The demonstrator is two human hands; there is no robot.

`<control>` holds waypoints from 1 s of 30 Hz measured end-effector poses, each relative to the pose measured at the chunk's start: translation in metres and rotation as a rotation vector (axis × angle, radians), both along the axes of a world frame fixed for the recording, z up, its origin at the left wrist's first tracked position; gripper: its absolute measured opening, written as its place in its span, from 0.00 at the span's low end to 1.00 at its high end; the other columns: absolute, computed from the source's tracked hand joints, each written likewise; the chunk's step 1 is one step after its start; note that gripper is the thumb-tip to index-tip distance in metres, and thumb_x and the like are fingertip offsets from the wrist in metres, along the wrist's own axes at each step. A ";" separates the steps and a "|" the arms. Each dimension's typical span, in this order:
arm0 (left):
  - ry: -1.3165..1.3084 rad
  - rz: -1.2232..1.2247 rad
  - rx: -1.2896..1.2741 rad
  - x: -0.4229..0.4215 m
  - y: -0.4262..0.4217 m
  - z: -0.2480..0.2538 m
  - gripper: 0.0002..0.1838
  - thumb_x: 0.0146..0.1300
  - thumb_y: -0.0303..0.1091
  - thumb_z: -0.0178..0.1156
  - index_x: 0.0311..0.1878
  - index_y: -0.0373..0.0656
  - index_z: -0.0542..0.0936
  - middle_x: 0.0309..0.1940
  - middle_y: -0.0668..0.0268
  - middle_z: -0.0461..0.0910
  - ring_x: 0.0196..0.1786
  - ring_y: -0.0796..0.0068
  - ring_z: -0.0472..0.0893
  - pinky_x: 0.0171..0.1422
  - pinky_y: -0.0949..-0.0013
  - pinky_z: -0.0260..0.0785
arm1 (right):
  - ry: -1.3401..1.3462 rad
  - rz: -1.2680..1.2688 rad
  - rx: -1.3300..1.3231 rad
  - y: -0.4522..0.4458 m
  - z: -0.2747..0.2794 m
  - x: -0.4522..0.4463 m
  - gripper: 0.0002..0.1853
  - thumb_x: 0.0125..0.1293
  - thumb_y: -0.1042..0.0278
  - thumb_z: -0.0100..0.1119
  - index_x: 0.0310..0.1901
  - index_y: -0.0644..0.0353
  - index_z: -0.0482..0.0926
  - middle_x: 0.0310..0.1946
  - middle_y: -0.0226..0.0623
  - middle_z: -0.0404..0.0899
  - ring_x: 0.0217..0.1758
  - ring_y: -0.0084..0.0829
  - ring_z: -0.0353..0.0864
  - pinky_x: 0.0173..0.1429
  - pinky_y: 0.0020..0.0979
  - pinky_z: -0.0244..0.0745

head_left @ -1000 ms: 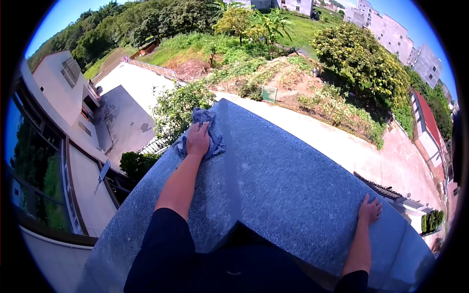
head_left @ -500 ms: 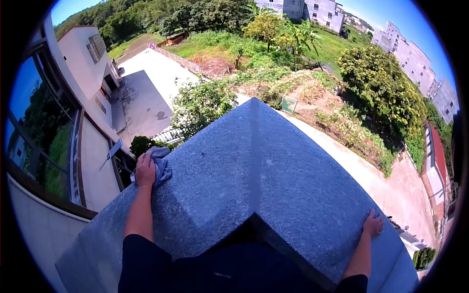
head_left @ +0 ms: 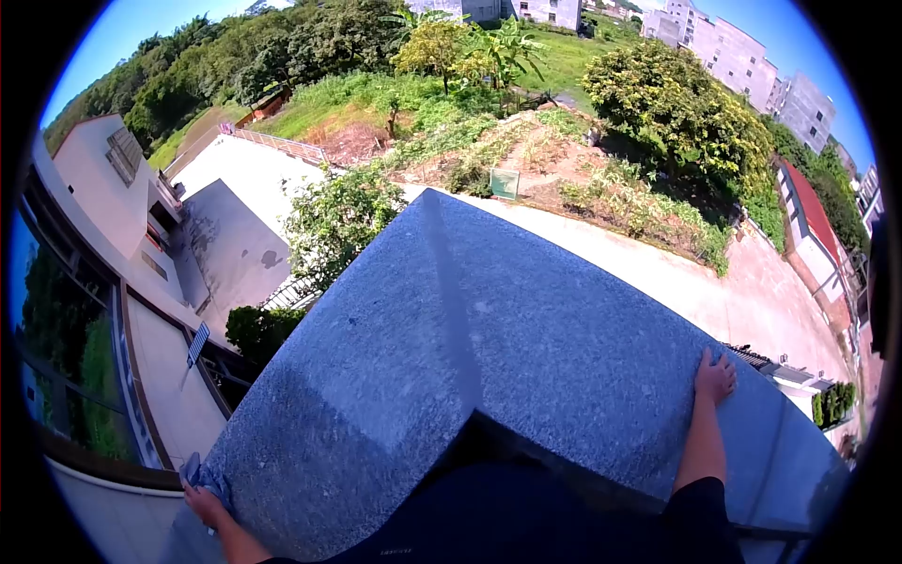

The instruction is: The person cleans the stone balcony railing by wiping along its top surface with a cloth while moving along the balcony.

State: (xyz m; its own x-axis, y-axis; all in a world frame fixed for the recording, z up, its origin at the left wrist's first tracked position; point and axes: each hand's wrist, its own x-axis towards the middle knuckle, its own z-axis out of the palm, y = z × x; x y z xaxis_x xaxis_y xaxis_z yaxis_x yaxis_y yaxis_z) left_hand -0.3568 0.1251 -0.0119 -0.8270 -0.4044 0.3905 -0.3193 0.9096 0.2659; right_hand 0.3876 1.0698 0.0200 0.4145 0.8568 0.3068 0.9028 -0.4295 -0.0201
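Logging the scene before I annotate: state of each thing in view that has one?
left hand: holding the cloth at the ledge's outer edge
cloth: crumpled
right hand: resting on the ledge near its outer edge, holding nothing
ledge: darker patch at near left; wet or shaded, can't tell
window: reflecting greenery; shut or not, can't tell

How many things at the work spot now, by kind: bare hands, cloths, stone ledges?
Bare hands: 2 (left hand, right hand)
Cloths: 1 (grey-blue cloth, at the left hand)
Stone ledges: 1 (grey ledge, with one corner)
Total: 4
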 end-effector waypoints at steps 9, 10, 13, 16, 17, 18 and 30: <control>0.013 -0.156 0.019 0.000 0.086 -0.003 0.29 0.65 0.31 0.55 0.72 0.46 0.79 0.70 0.53 0.76 0.71 0.48 0.75 0.78 0.56 0.65 | -0.019 -0.050 -0.037 0.010 -0.012 -0.003 0.39 0.77 0.29 0.47 0.76 0.52 0.71 0.79 0.54 0.63 0.81 0.57 0.61 0.80 0.60 0.56; 0.009 -0.227 0.058 0.018 0.143 0.017 0.29 0.65 0.31 0.56 0.71 0.46 0.79 0.69 0.52 0.76 0.71 0.48 0.75 0.78 0.56 0.64 | -0.025 -0.050 -0.043 0.012 -0.013 -0.002 0.39 0.77 0.29 0.46 0.76 0.52 0.71 0.79 0.54 0.63 0.81 0.58 0.61 0.80 0.60 0.56; 0.012 -0.381 0.066 0.020 0.239 0.024 0.28 0.66 0.31 0.58 0.71 0.47 0.80 0.70 0.50 0.75 0.72 0.48 0.74 0.79 0.55 0.64 | -0.042 -0.042 -0.045 0.014 -0.016 0.002 0.39 0.77 0.29 0.46 0.75 0.52 0.71 0.79 0.54 0.63 0.80 0.59 0.62 0.79 0.62 0.58; 0.035 -0.553 0.080 0.018 0.322 0.030 0.28 0.66 0.30 0.58 0.71 0.48 0.79 0.71 0.50 0.74 0.73 0.47 0.73 0.78 0.54 0.64 | -0.057 -0.026 -0.028 0.011 -0.012 0.001 0.39 0.77 0.30 0.47 0.75 0.53 0.72 0.78 0.54 0.66 0.79 0.59 0.64 0.78 0.62 0.60; 0.027 -0.577 0.089 0.014 0.350 0.031 0.28 0.66 0.30 0.59 0.71 0.49 0.79 0.71 0.50 0.73 0.74 0.47 0.72 0.78 0.54 0.64 | -0.056 -0.024 -0.030 0.008 -0.009 -0.002 0.38 0.77 0.30 0.47 0.74 0.53 0.72 0.77 0.54 0.66 0.79 0.59 0.64 0.77 0.62 0.61; 0.047 -0.633 0.081 0.012 0.378 0.030 0.28 0.66 0.30 0.59 0.71 0.50 0.79 0.72 0.50 0.73 0.74 0.47 0.72 0.78 0.54 0.65 | -0.054 -0.021 -0.031 0.007 -0.005 -0.005 0.38 0.77 0.30 0.48 0.74 0.53 0.73 0.77 0.54 0.67 0.78 0.58 0.65 0.77 0.61 0.61; 0.008 -0.922 0.019 0.030 0.680 0.049 0.26 0.69 0.37 0.61 0.71 0.60 0.78 0.74 0.51 0.67 0.75 0.44 0.68 0.77 0.49 0.66 | -0.114 -0.008 -0.030 0.006 -0.004 -0.006 0.36 0.79 0.33 0.47 0.72 0.56 0.72 0.74 0.54 0.68 0.76 0.57 0.68 0.75 0.57 0.66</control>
